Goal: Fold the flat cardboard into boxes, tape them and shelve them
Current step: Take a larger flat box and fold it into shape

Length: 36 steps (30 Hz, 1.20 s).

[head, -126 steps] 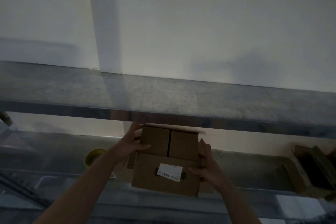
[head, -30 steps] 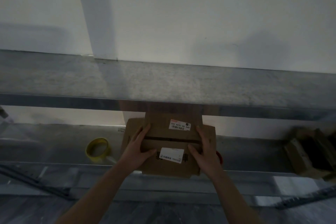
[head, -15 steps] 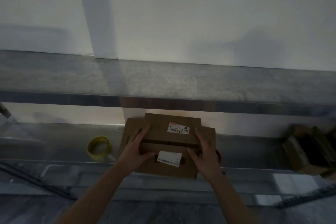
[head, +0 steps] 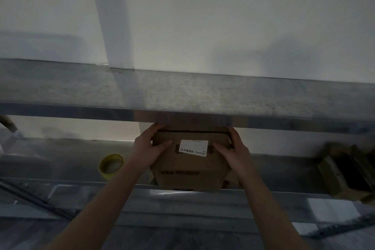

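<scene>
Two hands, both mine, reach toward twelve o'clock on outstretched arms. One yellow tape roll stands on the lower shelf, at nine o'clock from the box. My left hand grips the one cardboard box at its upper left corner, fingers curled over the far edge, thumb on the near face. One white label lies between my thumbs. My right hand grips the upper right corner likewise. The box is at the lower shelf's front edge, beneath the upper shelf. At three o'clock, well apart, lies more cardboard, too dim to count.
</scene>
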Available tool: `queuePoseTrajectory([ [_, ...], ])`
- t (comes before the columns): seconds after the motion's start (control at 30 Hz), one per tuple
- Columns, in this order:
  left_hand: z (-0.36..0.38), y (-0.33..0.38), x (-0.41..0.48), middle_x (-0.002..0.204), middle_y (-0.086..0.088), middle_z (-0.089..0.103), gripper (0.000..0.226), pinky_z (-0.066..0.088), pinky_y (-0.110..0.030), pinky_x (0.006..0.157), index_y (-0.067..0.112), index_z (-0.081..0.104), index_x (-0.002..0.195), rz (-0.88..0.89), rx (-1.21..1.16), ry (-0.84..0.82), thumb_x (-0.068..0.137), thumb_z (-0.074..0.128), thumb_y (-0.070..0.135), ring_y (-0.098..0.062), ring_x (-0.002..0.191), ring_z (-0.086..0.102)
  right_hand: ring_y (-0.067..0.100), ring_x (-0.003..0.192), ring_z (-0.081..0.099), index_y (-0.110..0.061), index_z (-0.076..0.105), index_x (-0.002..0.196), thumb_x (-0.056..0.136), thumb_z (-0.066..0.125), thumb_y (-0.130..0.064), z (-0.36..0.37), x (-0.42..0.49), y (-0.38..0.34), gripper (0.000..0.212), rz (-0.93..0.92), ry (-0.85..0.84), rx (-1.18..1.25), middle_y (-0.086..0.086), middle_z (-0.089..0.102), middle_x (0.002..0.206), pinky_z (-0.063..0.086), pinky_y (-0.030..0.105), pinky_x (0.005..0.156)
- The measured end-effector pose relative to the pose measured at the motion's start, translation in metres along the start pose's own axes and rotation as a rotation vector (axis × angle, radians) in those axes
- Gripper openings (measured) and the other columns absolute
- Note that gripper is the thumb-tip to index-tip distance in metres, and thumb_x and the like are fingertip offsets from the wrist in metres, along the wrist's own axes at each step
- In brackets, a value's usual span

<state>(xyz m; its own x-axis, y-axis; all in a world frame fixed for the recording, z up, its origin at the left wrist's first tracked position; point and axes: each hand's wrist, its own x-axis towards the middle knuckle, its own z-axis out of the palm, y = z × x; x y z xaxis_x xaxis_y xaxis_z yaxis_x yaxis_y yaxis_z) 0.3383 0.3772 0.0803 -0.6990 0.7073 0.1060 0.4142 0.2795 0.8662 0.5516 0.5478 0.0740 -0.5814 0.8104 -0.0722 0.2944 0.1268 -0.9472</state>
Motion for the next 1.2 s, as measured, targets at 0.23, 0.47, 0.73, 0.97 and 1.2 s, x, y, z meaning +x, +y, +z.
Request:
queuePoseTrajectory([
  [0.23,0.015,-0.014,0.015,0.148,0.002,0.040,0.053,0.032,-0.033,0.112,0.031,0.051,0.136,-0.095,0.148,-0.106,0.087,0.069,0.031,-0.021,0.134,0.040,0.013,0.114,0.057,-0.035,0.037,0.147,0.086,0.073,-0.030,0.014,0.011,0.019,0.071,0.063,-0.040,0.020,-0.012,0.053,0.132,0.051,0.036,0.098],
  [0.47,0.016,-0.023,0.004,0.155,0.002,0.028,0.054,0.034,-0.039,0.111,0.043,0.039,0.141,-0.101,0.071,-0.133,0.092,0.061,0.039,-0.022,0.136,0.035,-0.003,0.104,0.056,-0.049,0.038,0.137,0.089,0.070,-0.028,0.020,0.005,0.028,0.061,0.058,-0.022,0.092,-0.019,0.055,0.117,0.050,0.019,0.084],
  [0.73,0.017,-0.014,-0.010,0.159,0.004,0.016,0.064,0.035,-0.045,0.112,0.046,0.029,0.146,-0.048,0.028,-0.157,0.092,0.062,0.037,-0.022,0.139,0.030,-0.001,0.109,0.057,-0.051,0.031,0.141,0.089,0.069,-0.031,0.014,-0.007,0.027,0.068,0.014,-0.027,0.107,-0.017,0.055,0.122,0.052,0.022,0.089],
  [0.97,0.012,-0.002,-0.016,0.160,0.005,0.011,0.064,0.030,-0.045,0.115,0.046,0.021,0.148,-0.006,0.084,-0.161,0.094,0.054,0.044,-0.022,0.143,0.023,-0.006,0.126,0.041,-0.070,0.025,0.131,0.091,0.064,-0.042,0.007,-0.023,0.018,0.063,-0.118,0.037,-0.157,-0.034,0.041,0.135,0.039,0.024,0.104],
  [1.2,-0.028,-0.012,-0.022,0.161,0.004,0.015,0.071,0.005,-0.044,0.121,0.038,0.023,0.150,0.285,0.646,-0.117,0.089,0.015,0.073,-0.020,0.149,0.007,0.032,0.148,0.015,-0.031,0.034,0.150,0.092,0.052,-0.057,0.008,-0.035,0.000,0.066,-0.432,0.101,-0.838,0.006,0.027,0.159,0.015,0.055,0.119],
])
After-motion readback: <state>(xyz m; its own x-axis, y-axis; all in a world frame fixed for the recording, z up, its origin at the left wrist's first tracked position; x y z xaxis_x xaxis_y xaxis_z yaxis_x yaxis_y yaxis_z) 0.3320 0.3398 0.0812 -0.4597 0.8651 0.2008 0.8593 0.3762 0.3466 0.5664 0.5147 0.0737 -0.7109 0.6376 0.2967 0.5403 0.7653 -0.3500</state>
